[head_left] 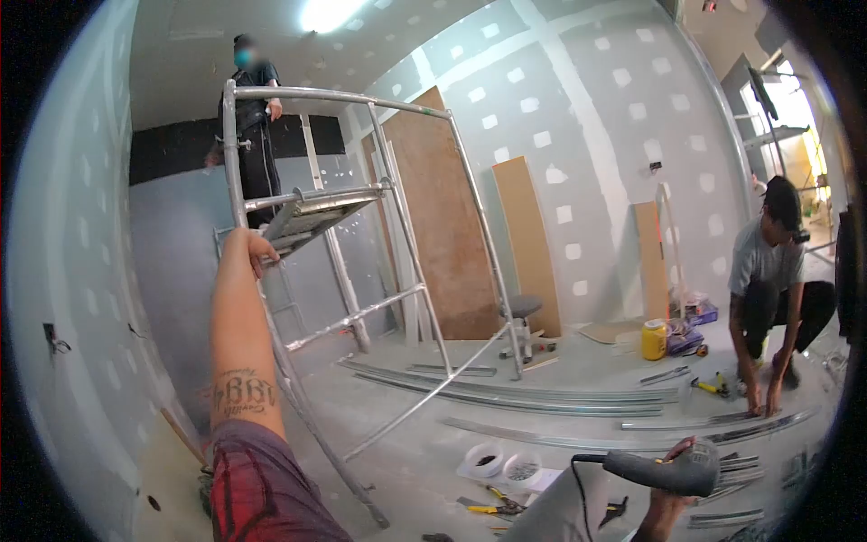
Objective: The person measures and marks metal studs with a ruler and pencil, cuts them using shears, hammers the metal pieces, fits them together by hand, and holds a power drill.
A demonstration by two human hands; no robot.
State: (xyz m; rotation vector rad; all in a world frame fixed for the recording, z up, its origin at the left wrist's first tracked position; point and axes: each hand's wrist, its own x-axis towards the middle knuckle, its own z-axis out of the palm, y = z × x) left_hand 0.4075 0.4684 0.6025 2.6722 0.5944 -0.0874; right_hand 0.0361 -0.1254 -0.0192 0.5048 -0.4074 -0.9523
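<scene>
My left arm reaches up and forward, and my left hand (253, 249) is closed round the metal scaffold (347, 321) at its near post, just below the platform (316, 215). Low on the right, my right hand (666, 506) is wrapped around a dark grey corded power tool (673, 471). Its black cord loops down from the narrow end; the exact kind of tool is not clear. On the floor left of the tool are a white tub of dark screws (484, 459), another tub of small metal parts (522, 469) and yellow-handled pliers (495, 508).
One person (257, 135) stands on the scaffold platform. Another person (777, 280) crouches at right, hands at metal channels (722, 423) on the floor. Long metal studs (524, 397) cross the floor. A yellow jar (653, 340), a stool (521, 307) and leaning boards (526, 244) stand behind.
</scene>
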